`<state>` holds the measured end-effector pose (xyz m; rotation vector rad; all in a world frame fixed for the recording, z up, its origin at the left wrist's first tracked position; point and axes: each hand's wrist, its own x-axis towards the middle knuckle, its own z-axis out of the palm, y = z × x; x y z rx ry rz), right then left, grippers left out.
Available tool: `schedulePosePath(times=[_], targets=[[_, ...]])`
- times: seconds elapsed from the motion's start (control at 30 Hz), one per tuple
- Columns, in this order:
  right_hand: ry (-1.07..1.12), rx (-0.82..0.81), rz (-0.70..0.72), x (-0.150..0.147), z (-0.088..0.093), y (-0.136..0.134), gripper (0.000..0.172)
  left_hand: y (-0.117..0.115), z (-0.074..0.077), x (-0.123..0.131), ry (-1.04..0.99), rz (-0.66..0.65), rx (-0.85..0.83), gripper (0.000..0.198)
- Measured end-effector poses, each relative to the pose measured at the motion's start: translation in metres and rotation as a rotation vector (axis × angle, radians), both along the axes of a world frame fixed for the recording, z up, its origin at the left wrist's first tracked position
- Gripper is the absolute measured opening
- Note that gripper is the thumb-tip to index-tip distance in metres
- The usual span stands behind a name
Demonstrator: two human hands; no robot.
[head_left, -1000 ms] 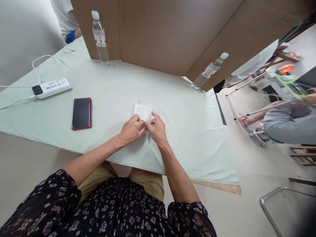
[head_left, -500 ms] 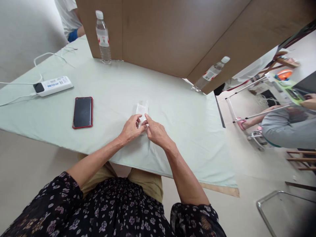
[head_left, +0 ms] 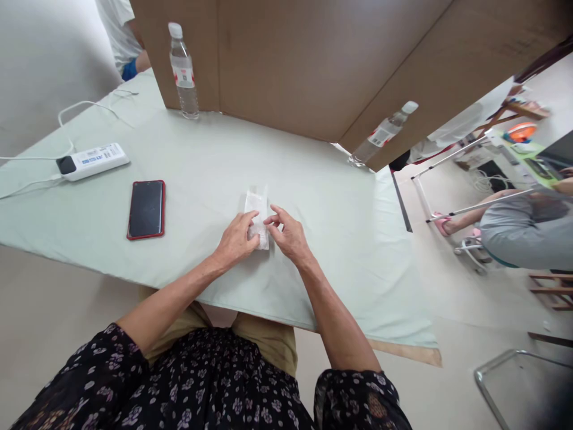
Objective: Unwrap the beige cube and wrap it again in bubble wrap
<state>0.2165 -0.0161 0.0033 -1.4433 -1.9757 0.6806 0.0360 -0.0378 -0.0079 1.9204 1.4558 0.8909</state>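
A small translucent white plastic packet [head_left: 257, 215] lies on the cloth in front of me, its clear upper end pointing away. What is inside it, if anything, I cannot make out. My left hand [head_left: 239, 237] rests at the packet's left edge, thumb and forefinger apart over it and not closed on it. Just off the right edge is my right hand [head_left: 287, 234], its fingers curved and spread with nothing between them. A phone in a red case [head_left: 146, 209] lies to the left of my hands.
Pale green cloth [head_left: 349, 257] covers the table. A brown cardboard panel [head_left: 286, 65] stands at the back, with water bottles [head_left: 185, 77] [head_left: 382, 134] by it. A white power strip [head_left: 96, 161] with cables lies far left. A seated person [head_left: 519, 230] is at right.
My hands have moved apart and the fingers have let go of the packet's middle. The packet now lies flatter, with more of its lower end showing. The view has shifted slightly.
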Motion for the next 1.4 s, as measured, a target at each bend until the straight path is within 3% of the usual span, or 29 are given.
schedulePosePath(times=[0.17, 0.3, 0.47, 0.63, 0.73, 0.9, 1.17, 1.4], targets=[[-0.098, 0.030, 0.066, -0.006, 0.000, 0.002, 0.048, 0.000, 0.007, -0.001, 0.130, -0.067, 0.032, 0.039], [0.024, -0.013, -0.002, 0.001, -0.006, 0.012, 0.047, 0.002, 0.009, -0.001, 0.160, -0.061, 0.011, 0.032], [0.063, -0.227, -0.192, 0.008, -0.015, 0.046, 0.048, 0.002, 0.008, -0.001, 0.117, -0.058, 0.001, 0.031], [0.111, -0.377, -0.189, -0.007, -0.019, 0.077, 0.050, 0.000, 0.005, 0.000, 0.081, -0.038, 0.012, 0.030], [0.220, -0.443, -0.177, -0.016, -0.016, 0.083, 0.038, 0.000, 0.003, 0.000, 0.063, -0.038, 0.014, 0.030], [0.416, -0.531, -0.045, -0.021, -0.007, 0.082, 0.017, 0.000, 0.002, -0.001, 0.040, -0.033, -0.005, 0.028], [0.660, -0.407, 0.017, -0.018, -0.003, 0.063, 0.024, 0.000, -0.002, 0.000, 0.030, 0.001, -0.017, 0.029], [0.693, -0.306, 0.143, -0.013, 0.005, 0.032, 0.022, -0.003, -0.003, 0.001, 0.037, 0.072, 0.051, 0.025]])
